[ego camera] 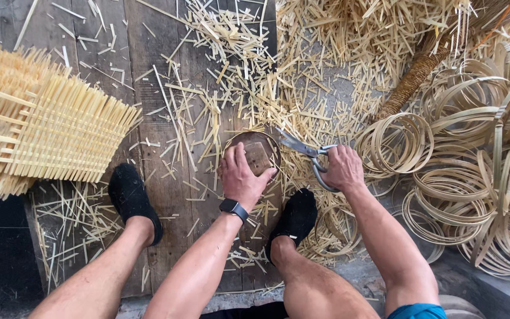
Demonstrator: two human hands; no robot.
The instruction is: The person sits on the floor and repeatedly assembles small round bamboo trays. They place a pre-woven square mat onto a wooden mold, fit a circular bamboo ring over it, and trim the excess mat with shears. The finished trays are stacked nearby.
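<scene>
Below, one scissors (305, 152), one round basket (254, 155)

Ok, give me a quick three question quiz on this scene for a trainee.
1. True or false: the right hand holds scissors.
2. What does the left hand rest on? A) woven mat B) round wooden block C) shoe
3. On which side of the person do the bamboo rings lie?

Key: 1 true. 2 B, the block. 3 The right; the woven mat is on the left.
</scene>
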